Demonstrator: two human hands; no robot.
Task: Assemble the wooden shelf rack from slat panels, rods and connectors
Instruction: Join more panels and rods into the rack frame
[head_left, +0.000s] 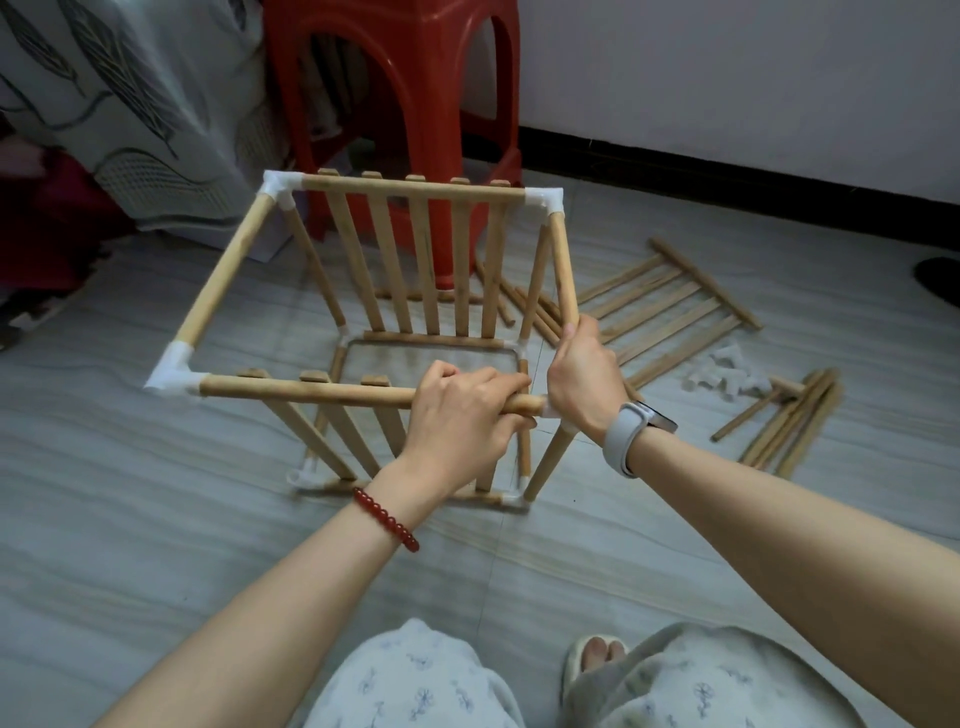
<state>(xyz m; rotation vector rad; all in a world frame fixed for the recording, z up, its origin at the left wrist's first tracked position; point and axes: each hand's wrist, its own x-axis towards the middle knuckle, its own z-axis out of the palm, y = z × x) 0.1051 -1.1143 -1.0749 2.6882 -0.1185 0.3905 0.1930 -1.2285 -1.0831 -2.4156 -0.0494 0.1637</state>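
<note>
Nearest are the knees in flowered cloth and a slippered foot on the grey tiled floor. Both forearms reach forward to the rack, which stands on the floor just ahead. The left hand, with a red bead bracelet at the wrist, curls its grip round the right end of the near top rod. The right hand, with a grey watch on the wrist, wraps its grip round the rack's near right corner, where the near end of the right top rod comes in; the connector there is mostly hidden under the fingers. White connectors show at the near left corner and both far corners. Slat panels fill the near and far sides. To the right on the floor lie loose rods, a small heap of white connectors and a spare slat panel. Just behind the rack stands a red stool, with patterned cloth at far left
</note>
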